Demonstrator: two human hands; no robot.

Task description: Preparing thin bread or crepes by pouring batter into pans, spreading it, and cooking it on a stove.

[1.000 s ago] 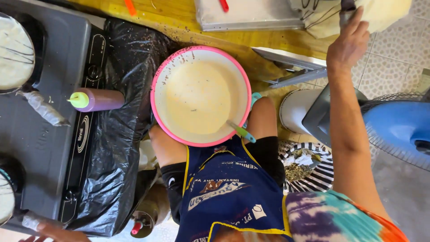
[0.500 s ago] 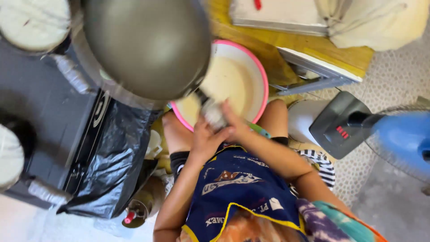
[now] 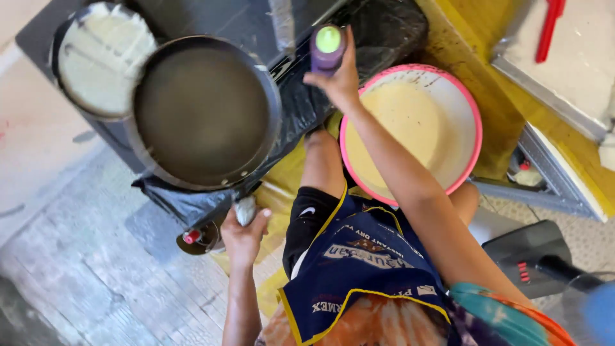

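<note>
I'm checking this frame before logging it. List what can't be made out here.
- Pan handle: head view, wrapped end hidden inside the left hand.
- Bottle: the right hand covers its lower part; contents not visible.
- Second pan: partly hidden behind the dark pan.
- Bowl: near rim hidden by the right forearm and apron.
- Fan: cut off by the right edge, blurred.

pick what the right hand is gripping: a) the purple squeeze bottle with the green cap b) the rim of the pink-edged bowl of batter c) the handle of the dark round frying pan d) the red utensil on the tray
a: the right hand is wrapped around the purple squeeze bottle with the green cap, while the left hand holds the handle of the dark round frying pan.
</note>
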